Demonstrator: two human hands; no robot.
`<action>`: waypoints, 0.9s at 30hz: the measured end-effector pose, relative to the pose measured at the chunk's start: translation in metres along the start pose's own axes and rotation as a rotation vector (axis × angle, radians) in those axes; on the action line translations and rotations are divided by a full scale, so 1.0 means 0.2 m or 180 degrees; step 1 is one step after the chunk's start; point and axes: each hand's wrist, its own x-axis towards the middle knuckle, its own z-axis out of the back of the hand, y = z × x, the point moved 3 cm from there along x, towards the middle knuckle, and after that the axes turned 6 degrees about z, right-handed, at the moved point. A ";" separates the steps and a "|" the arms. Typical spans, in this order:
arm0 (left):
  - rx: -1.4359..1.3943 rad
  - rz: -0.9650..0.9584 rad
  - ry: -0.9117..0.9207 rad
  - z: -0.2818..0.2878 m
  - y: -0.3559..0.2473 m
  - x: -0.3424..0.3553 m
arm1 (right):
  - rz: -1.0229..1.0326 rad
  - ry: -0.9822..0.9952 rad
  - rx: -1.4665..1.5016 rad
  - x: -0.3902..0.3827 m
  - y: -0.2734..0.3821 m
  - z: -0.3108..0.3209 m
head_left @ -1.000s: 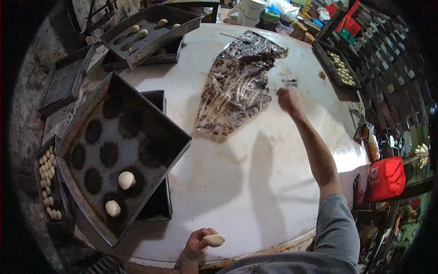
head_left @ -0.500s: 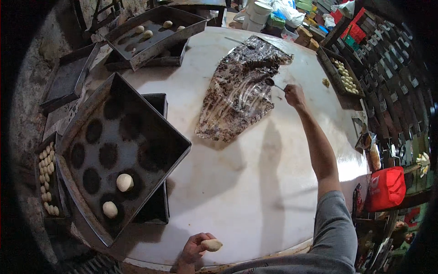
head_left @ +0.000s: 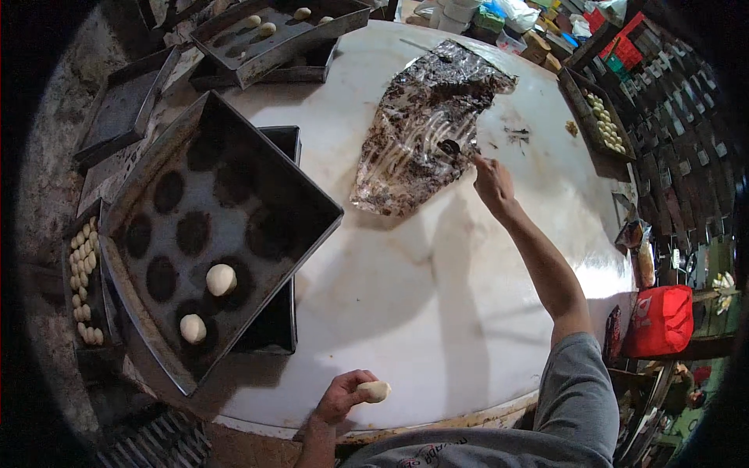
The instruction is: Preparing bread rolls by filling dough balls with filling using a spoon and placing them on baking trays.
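Nearside of the plastic sheet, your left hand pinches a dough piece; at the sheet's right edge, your right hand grips a spoon.

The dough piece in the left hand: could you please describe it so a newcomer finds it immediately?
At the near edge of the white table, find the left hand. The pale dough piece sticks out from its grip. Unlike the two rounded dough balls in the large dark tray, it alone is held.

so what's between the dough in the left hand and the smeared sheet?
Head view: between dough and sheet, only white table, with shadow and a tiny dark speck.
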 end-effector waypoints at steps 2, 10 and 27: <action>-0.0011 0.0072 0.0044 0.01 0.02 -0.02 | 0.0070 0.0157 -0.0170 -0.03 0.03 0.00; 0.0149 -0.0128 0.0059 0.05 -0.03 -0.15 | -0.1464 0.0852 0.2699 -0.01 -0.01 0.16; 0.0270 -0.0362 0.0068 0.08 -0.09 -0.25 | 0.0194 0.0099 0.1020 -0.18 0.31 0.13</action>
